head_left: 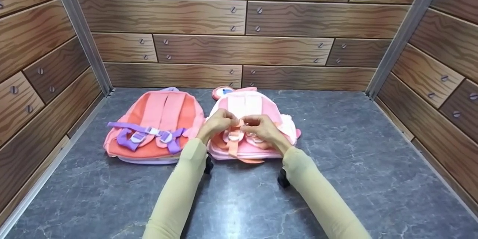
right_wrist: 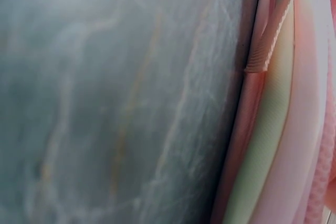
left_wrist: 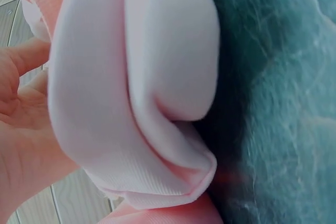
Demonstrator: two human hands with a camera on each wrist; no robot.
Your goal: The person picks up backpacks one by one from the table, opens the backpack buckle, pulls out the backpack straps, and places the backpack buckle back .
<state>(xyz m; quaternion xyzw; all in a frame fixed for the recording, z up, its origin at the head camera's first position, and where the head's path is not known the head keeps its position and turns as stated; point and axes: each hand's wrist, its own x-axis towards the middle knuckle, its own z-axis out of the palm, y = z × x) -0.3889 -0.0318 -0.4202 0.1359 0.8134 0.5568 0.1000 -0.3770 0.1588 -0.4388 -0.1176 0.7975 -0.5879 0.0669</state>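
Observation:
A pale pink backpack [head_left: 267, 104] lies with its shoulder straps up, orange webbing straps [head_left: 233, 145] and white buckles across its lower part. Over its middle, my left hand [head_left: 220, 123] pinches a piece of orange webbing between thumb and fingertips. My right hand [head_left: 264, 129] pinches the same webbing from the other side, fingertips close to the left ones. In the left wrist view, folds of the backpack [left_wrist: 168, 66] partly cover the left hand [left_wrist: 26, 129]. The right wrist view shows the backpack's layered edge [right_wrist: 283, 145] and a loose webbing end [right_wrist: 275, 30].
A coral backpack [head_left: 190, 115] with purple straps [head_left: 129, 140] lies directly left of the pink one. Both rest on a dark marbled tabletop [head_left: 354, 164]. Wood-patterned walls [head_left: 291, 18] enclose the back and sides.

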